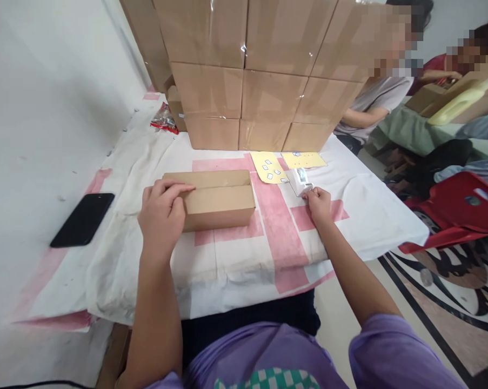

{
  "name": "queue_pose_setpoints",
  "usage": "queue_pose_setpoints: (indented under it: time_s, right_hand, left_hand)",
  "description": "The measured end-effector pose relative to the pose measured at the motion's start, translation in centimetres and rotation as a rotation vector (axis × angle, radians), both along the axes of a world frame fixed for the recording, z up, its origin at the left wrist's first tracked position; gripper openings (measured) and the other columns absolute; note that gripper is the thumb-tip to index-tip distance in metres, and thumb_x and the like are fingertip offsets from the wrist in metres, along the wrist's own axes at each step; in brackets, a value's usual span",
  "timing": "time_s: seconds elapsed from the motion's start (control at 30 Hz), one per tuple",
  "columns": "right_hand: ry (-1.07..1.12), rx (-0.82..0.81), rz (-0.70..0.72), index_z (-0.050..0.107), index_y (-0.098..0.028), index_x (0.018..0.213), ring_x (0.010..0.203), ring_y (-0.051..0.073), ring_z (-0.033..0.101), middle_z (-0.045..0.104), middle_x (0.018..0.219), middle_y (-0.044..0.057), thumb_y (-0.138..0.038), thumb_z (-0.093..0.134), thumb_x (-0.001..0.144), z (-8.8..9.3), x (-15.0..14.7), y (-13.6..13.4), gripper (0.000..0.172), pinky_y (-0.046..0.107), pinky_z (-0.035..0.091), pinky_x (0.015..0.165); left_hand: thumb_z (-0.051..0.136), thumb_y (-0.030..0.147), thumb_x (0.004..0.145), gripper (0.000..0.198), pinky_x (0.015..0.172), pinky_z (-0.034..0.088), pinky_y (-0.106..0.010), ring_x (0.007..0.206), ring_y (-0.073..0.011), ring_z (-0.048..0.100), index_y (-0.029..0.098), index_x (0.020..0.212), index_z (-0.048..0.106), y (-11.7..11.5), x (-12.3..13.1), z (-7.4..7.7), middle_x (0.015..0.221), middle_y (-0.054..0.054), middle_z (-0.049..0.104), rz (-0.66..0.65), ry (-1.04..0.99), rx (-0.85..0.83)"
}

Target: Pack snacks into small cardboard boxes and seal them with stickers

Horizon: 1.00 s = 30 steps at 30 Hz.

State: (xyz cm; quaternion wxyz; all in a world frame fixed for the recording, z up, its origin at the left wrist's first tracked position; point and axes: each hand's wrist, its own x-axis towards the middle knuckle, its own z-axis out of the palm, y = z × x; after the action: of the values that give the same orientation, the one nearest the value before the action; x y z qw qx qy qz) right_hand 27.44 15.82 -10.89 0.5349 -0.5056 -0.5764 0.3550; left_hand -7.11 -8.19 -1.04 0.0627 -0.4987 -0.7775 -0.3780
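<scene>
A closed brown cardboard box lies lengthwise on the table before me, its top flaps meeting in a seam. My left hand grips its left end, with the index finger stretched over the top and the other fingers curled. To the right of the box stands a small white tape dispenser with a roll in it. The fingers of my right hand are pinched together at its near edge. Whether they also hold a strip of tape is too small to tell. Yellow cards with small white pieces on them lie behind the dispenser.
Stacked taped cartons form a wall at the table's back. A black phone lies on the left, and a red packet sits by the cartons. Two people are at the right, near a red chair. White-and-pink cloth covers the table.
</scene>
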Motion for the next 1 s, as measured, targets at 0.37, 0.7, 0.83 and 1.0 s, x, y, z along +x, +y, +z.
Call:
queue_pose_setpoints:
  time_s: [0.37,0.7,0.83,1.0]
  right_hand:
    - [0.191,-0.117,0.475,0.043,-0.024,0.064,0.055,0.012,0.055,0.062,0.066,-0.001,-0.036,0.082,0.072,7.5,-7.8,-7.0,0.042,0.027,0.046,0.052]
    - [0.004,0.035,0.818,0.049,-0.026,0.087,0.078,0.020,0.072,0.071,0.077,-0.002,-0.044,0.081,0.077,13.5,-16.2,-10.3,0.038,0.035,0.055,0.076]
    - [-0.070,0.004,0.797,0.050,-0.026,0.088,0.083,0.022,0.074,0.071,0.077,-0.002,-0.042,0.080,0.079,13.0,-17.2,-10.5,0.035,0.035,0.055,0.079]
    - [-0.130,0.034,0.762,0.050,-0.026,0.089,0.086,0.022,0.074,0.072,0.078,-0.002,-0.037,0.080,0.079,12.7,-17.6,-10.2,0.033,0.035,0.054,0.080]
  left_hand:
    - [0.049,0.021,0.091,0.032,0.084,0.050,-0.040,0.113,-0.0272,0.053,0.033,0.106,0.074,0.2,0.3,0.7,0.118,-0.001,0.066,-0.007,0.009,-0.050]
    - [0.056,0.036,0.094,0.022,0.099,0.042,-0.050,0.117,-0.0317,0.051,0.029,0.102,0.076,0.0,3.4,0.7,0.122,-0.005,0.065,-0.003,0.143,-0.084]
    - [0.059,0.053,0.092,0.034,0.109,0.034,-0.057,0.120,-0.0350,0.049,0.030,0.110,0.075,-0.4,3.0,0.7,0.129,-0.007,0.063,-0.101,0.219,-0.098]
    - [0.066,0.054,0.087,0.051,0.116,0.023,-0.064,0.132,-0.0379,0.047,0.030,0.132,0.064,-0.5,3.5,0.5,0.142,-0.013,0.057,-0.134,0.261,-0.141]
